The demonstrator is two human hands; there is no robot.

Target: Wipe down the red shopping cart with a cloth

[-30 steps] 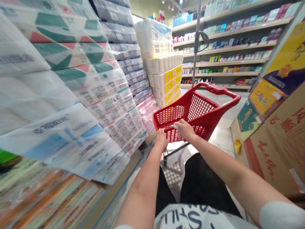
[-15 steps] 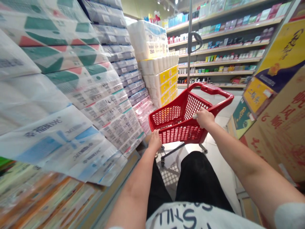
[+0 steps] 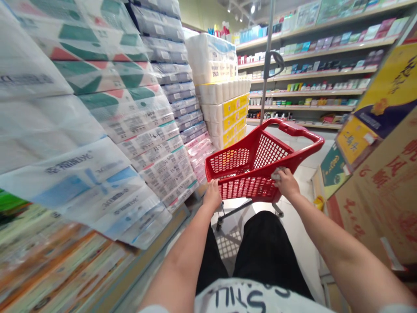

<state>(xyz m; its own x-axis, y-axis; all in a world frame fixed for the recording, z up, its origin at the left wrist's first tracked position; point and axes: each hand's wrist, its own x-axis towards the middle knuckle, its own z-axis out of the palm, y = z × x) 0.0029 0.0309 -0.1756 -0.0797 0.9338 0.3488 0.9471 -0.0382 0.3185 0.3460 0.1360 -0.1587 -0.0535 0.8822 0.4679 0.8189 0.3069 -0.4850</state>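
A red plastic shopping cart (image 3: 249,184) with a perforated basket stands in front of my knees, its handle up at the right. My left hand (image 3: 212,195) grips the basket's near left corner, fingers curled over the rim. Against the outer side of the basket, below the rim, my right hand (image 3: 286,182) is closed on a small crumpled whitish wad (image 3: 276,174). No goods show inside the basket.
Tall stacks of wrapped tissue packs (image 3: 127,108) line the left side. White and yellow roll packs (image 3: 224,108) stand beyond them. Cardboard cartons (image 3: 384,187) rise close on the right. Shelves of small products (image 3: 312,93) and a metal pole (image 3: 267,56) are ahead.
My right hand has moved from the basket's top rim down to its outer side, still with the whitish wad. My left hand stays at the corner. The view has shifted slightly.
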